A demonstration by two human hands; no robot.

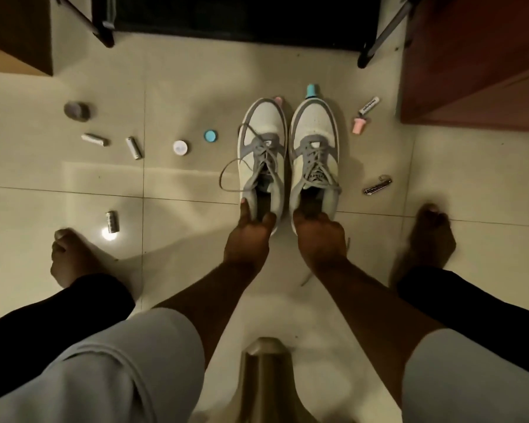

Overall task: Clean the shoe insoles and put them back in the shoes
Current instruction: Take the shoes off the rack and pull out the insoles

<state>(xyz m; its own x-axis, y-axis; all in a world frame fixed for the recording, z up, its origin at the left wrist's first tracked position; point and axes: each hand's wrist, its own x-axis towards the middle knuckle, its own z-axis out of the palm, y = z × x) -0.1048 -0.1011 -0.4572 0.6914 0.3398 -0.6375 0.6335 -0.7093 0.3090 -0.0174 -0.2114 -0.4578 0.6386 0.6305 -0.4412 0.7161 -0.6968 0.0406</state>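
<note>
Both shoes sat side by side mid-frame, left hand (251,230) pinching the left shoe (261,154) heel collar, right hand (318,230) gripping the right shoe (315,154) heel; insoles not visible, so progress unclear.

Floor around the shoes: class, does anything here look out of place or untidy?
Yes. Small items lie scattered on the tiles: a white round tin and a blue cap lie apart left of the left shoe, and tubes lie at odd angles. That shoe's lace loops loose onto the floor, while the right shoe looks laced.
</note>
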